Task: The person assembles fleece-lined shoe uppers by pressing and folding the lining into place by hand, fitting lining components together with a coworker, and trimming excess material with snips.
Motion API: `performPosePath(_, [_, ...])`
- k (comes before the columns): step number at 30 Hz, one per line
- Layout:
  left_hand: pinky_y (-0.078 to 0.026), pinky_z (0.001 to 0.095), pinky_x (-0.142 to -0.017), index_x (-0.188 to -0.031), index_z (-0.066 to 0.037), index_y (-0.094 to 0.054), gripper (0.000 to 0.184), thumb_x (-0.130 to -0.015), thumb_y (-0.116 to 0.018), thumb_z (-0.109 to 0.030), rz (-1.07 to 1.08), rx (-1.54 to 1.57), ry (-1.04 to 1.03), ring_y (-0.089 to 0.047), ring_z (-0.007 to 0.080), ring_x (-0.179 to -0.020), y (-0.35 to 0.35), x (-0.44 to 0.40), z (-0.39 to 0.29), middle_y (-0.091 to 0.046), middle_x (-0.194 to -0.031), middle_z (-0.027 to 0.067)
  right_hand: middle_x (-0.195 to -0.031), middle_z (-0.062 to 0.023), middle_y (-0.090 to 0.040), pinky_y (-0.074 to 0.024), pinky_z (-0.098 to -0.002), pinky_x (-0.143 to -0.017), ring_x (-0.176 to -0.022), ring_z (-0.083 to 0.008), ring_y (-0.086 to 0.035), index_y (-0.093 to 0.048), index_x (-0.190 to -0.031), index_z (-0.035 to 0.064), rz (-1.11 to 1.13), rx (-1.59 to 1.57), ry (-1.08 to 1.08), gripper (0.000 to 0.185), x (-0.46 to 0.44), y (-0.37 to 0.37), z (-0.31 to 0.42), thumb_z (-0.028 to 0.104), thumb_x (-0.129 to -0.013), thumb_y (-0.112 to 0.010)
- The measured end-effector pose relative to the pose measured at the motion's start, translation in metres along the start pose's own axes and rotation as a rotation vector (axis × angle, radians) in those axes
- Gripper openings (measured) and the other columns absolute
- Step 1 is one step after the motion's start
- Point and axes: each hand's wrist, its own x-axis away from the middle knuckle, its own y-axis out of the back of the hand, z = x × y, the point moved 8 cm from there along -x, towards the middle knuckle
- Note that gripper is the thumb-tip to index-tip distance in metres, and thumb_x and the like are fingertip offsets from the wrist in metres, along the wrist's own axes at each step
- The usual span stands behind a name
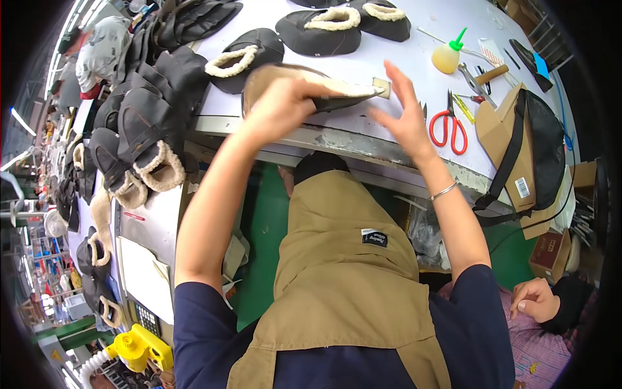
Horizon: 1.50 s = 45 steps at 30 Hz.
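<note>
My left hand (282, 107) is closed on a dark shoe upper (340, 104) with a pale fleece edge, held over the front edge of the worktable (363, 139). The brownish part of this upper by my wrist is smeared by motion. At its right end a small beige tag (382, 87) sticks out. My right hand (405, 120) is open beside that end, thumb and fingers apart, with nothing seen between them. Behind my left hand lies a black fleece-lined shoe upper (249, 58), with another one (321, 31) to its right.
Right of my right hand lie red-handled scissors (448, 126), a hammer (489, 74) and a green-tipped glue bottle (447, 55). A black bag (544, 149) leans on cardboard at the right. Stacked uppers (146, 110) fill the left. Another person's hand (534, 299) shows at lower right.
</note>
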Motion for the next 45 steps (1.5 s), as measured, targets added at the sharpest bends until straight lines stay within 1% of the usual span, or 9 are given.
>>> performPosePath(6, [-0.049,0.0249,-0.086,-0.126,0.003,-0.053,0.046,-0.081,-0.062,-0.004,-0.039,0.781,0.117,-0.061,0.0116,-0.098,0.042,0.034,-0.032,-0.064,-0.113,0.0067,-0.096,0.0,-0.066,-0.0481,-0.0233,-0.078,-0.083,-0.007,-0.059,-0.058,-0.113,-0.0034,0.108,-0.764,-0.264,0.039,-0.047,-0.015,0.055,0.026,-0.091,-0.068])
performPosePath(10, [-0.053,0.0276,-0.076,-0.111,0.004,-0.062,0.036,-0.084,-0.073,-0.016,-0.126,1.009,0.432,-0.065,0.0129,-0.083,-0.004,0.059,0.009,-0.069,-0.098,0.0087,-0.068,0.002,-0.055,-0.0411,-0.0244,-0.06,-0.067,-0.0056,-0.045,-0.06,-0.08,-0.0018,0.189,-0.318,-0.153,0.038,-0.027,-0.046,0.059,0.032,-0.095,-0.06])
performPosePath(20, [-0.054,0.0256,-0.071,-0.11,0.004,-0.062,0.037,-0.085,-0.071,-0.022,-0.29,1.026,0.551,-0.066,0.0124,-0.079,-0.036,0.087,0.027,-0.069,-0.097,0.0084,-0.062,-0.0018,-0.048,-0.037,-0.0269,-0.057,-0.063,-0.0081,-0.041,-0.057,-0.078,-0.0032,0.156,-0.177,-0.202,0.03,0.001,-0.049,0.05,0.022,-0.095,-0.06])
performPosePath(24, [-0.051,0.0314,-0.085,-0.119,0.003,-0.059,0.051,-0.074,-0.079,-0.013,-0.143,1.103,0.423,-0.062,0.016,-0.095,-0.047,0.094,0.019,-0.066,-0.107,0.0081,-0.066,-0.0008,-0.045,-0.0342,-0.0258,-0.056,-0.064,-0.0081,-0.038,-0.055,-0.077,-0.0033,0.104,-0.13,-0.201,0.023,0.007,-0.046,0.038,0.012,-0.094,-0.057])
performPosePath(30, [-0.053,0.0288,-0.075,-0.098,0.003,-0.069,0.035,-0.068,-0.083,-0.007,-0.275,1.062,0.451,-0.065,0.0142,-0.08,-0.064,0.1,0.04,-0.07,-0.09,0.0075,-0.065,0.0028,-0.032,-0.0272,-0.0269,-0.054,-0.065,-0.0074,-0.029,-0.04,-0.071,0.0022,0.176,-0.045,-0.209,0.035,0.019,-0.047,0.033,0.02,-0.099,-0.053])
performPosePath(35, [-0.053,0.028,-0.072,-0.095,0.006,-0.068,0.04,-0.066,-0.086,-0.016,-0.274,0.997,0.442,-0.065,0.0142,-0.077,-0.058,0.089,0.015,-0.07,-0.087,0.0104,-0.07,0.0029,-0.042,-0.0335,-0.0244,-0.058,-0.067,-0.0068,-0.036,-0.048,-0.076,0.0024,0.08,-0.163,-0.292,0.032,0.022,-0.019,0.008,0.023,-0.1,-0.05])
performPosePath(39, [-0.05,0.0276,-0.074,-0.093,0.001,-0.068,0.034,-0.079,-0.076,-0.029,-0.24,0.557,0.188,-0.061,0.0125,-0.081,-0.044,0.062,-0.028,-0.067,-0.083,0.005,-0.086,-0.0049,-0.058,-0.045,-0.0294,-0.075,-0.081,-0.0145,-0.052,-0.058,-0.093,-0.001,0.02,-0.171,-0.341,0.032,0.023,0.028,0.037,0.029,-0.1,-0.048])
performPosePath(43, [-0.051,0.031,-0.077,-0.109,-0.002,-0.059,0.026,-0.096,-0.054,-0.023,-0.401,0.799,-0.22,-0.061,0.0162,-0.085,0.039,0.079,-0.111,-0.064,-0.099,0.0077,-0.1,-0.0095,-0.062,-0.0419,-0.0325,-0.088,-0.094,-0.0193,-0.054,-0.062,-0.104,-0.0038,-0.532,0.02,-0.274,0.034,0.04,0.124,0.057,0.028,-0.1,-0.05])
performPosePath(45, [-0.05,0.0305,-0.075,-0.107,-0.003,-0.058,0.025,-0.096,-0.053,-0.024,-0.414,0.775,-0.396,-0.06,0.0161,-0.083,0.086,0.108,-0.16,-0.064,-0.096,0.007,-0.086,0.0002,-0.054,-0.0394,-0.0245,-0.077,-0.083,-0.0095,-0.048,-0.059,-0.09,-0.0014,-0.503,0.057,-0.245,0.033,0.047,0.161,0.082,0.028,-0.101,-0.05])
